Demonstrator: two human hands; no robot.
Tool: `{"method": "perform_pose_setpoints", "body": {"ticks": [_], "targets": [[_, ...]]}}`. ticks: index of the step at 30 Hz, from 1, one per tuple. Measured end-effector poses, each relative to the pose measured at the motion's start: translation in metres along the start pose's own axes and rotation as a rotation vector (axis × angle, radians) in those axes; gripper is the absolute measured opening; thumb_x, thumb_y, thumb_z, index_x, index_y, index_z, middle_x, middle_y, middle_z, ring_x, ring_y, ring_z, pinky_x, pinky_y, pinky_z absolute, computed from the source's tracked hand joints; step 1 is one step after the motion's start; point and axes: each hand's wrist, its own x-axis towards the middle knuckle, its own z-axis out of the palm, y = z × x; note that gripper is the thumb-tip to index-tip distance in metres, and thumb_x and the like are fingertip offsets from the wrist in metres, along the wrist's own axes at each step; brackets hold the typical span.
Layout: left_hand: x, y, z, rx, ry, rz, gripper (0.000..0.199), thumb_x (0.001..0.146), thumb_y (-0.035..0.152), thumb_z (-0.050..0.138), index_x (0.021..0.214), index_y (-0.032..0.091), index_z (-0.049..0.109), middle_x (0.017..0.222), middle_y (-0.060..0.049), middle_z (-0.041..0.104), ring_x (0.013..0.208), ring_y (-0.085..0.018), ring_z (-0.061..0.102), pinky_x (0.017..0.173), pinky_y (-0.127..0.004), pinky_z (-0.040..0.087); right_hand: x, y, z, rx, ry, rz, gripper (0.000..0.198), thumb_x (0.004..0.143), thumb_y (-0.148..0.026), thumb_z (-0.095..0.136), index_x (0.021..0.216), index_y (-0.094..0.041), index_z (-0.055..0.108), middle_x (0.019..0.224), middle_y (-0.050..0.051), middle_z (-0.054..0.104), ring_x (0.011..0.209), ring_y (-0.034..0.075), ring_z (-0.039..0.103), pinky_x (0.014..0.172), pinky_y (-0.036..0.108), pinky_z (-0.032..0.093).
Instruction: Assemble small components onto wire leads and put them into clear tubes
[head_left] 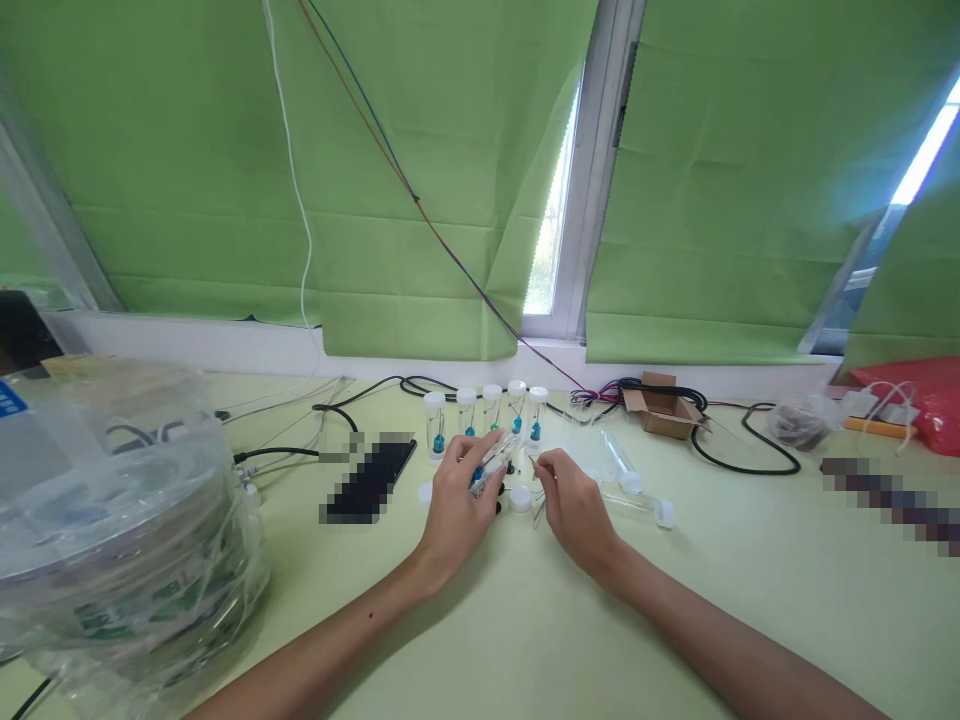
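Left to right: big plastic-wrapped bundle (112,520) is sitting at the tabletop (480,640) edge, dark phone (371,480) lying beside it. Left hand (457,505) is holding a clear tube (495,465) tilted, grip clamped on it, a blue piece inside. Behind, five capped tubes (486,415) are standing upright in a row, each with a blue part in, so those look done. Right hand (574,505) is pinching something thin, can't tell what. Loose white cap (520,498) is lying between the hands. Two tubes (634,490) lying flat to the right look unfilled. Cardboard box (664,405) is sitting further back.
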Motion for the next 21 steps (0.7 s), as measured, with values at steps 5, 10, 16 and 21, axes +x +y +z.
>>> {"method": "perform_pose_setpoints", "body": {"ticks": [5, 10, 16, 21], "targets": [[-0.0024, -0.0015, 0.0026, 0.039, -0.081, 0.030, 0.040, 0.090, 0.019, 0.052, 0.127, 0.032, 0.058, 0.100, -0.004, 0.055, 0.088, -0.018, 0.056, 0.076, -0.031, 0.049, 0.0021, 0.0002, -0.0058, 0.009, 0.081, -0.021, 0.018, 0.100, -0.020, 0.034, 0.090, -0.021, 0.049, 0.077, 0.002, 0.053, 0.066, 0.015, 0.050, 0.061, 0.026, 0.041], [-0.0032, -0.0044, 0.0036, 0.098, -0.107, 0.052, 0.042, 0.089, 0.017, 0.053, 0.128, 0.032, 0.057, 0.101, -0.004, 0.055, 0.089, -0.018, 0.056, 0.078, -0.032, 0.049, 0.0028, 0.0020, -0.0074, 0.051, 0.070, -0.067, 0.018, 0.100, -0.017, 0.036, 0.095, -0.022, 0.053, 0.083, 0.004, 0.055, 0.071, 0.016, 0.053, 0.066, 0.028, 0.045], [-0.0039, -0.0080, 0.0046, 0.142, -0.098, 0.098, 0.043, 0.088, 0.016, 0.053, 0.127, 0.033, 0.057, 0.099, -0.004, 0.055, 0.083, -0.018, 0.057, 0.074, -0.033, 0.051, 0.0035, 0.0035, -0.0074, 0.112, 0.068, -0.087, 0.022, 0.099, -0.013, 0.036, 0.103, -0.023, 0.055, 0.091, 0.006, 0.057, 0.080, 0.017, 0.057, 0.070, 0.030, 0.048], [-0.0044, -0.0094, 0.0053, 0.122, -0.120, 0.113, 0.043, 0.089, 0.016, 0.051, 0.128, 0.033, 0.056, 0.100, -0.005, 0.055, 0.082, -0.018, 0.055, 0.075, -0.034, 0.051, 0.0038, 0.0061, -0.0071, 0.097, 0.077, -0.109, 0.026, 0.098, -0.011, 0.035, 0.106, -0.024, 0.056, 0.093, 0.006, 0.057, 0.081, 0.017, 0.058, 0.069, 0.029, 0.049]]}}
